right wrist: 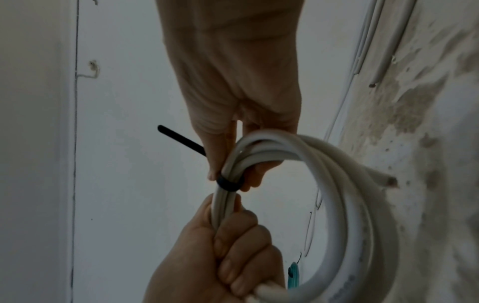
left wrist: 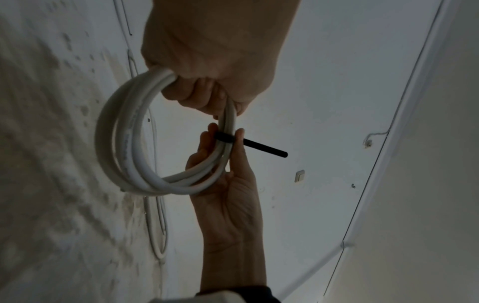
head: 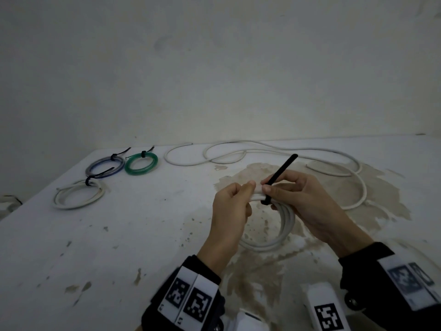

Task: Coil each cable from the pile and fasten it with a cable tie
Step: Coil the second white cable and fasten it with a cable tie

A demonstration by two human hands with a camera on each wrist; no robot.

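Observation:
A white cable coil (head: pixel 284 225) hangs in the air above the table, held at its top by both hands. My left hand (head: pixel 235 199) grips the bundled strands in a fist (left wrist: pixel 207 90) (right wrist: pixel 228 246). A black cable tie (head: pixel 281 173) is looped round the strands, its free tail pointing up and away. My right hand (head: pixel 284 187) pinches the tie's loop (left wrist: pixel 225 137) (right wrist: pixel 229 183) against the coil (left wrist: pixel 124 143) (right wrist: pixel 350 194) with thumb and fingers. One cut cable end (right wrist: pixel 386 180) sticks out of the coil.
Three tied coils lie at the table's far left: a white one (head: pixel 78 194), a blue-grey one (head: pixel 105 166), a green one (head: pixel 141 163). A long loose white cable (head: pixel 262 151) snakes along the far edge and curves down at the right. The white tabletop (head: pixel 119 235) is stained brown under my hands.

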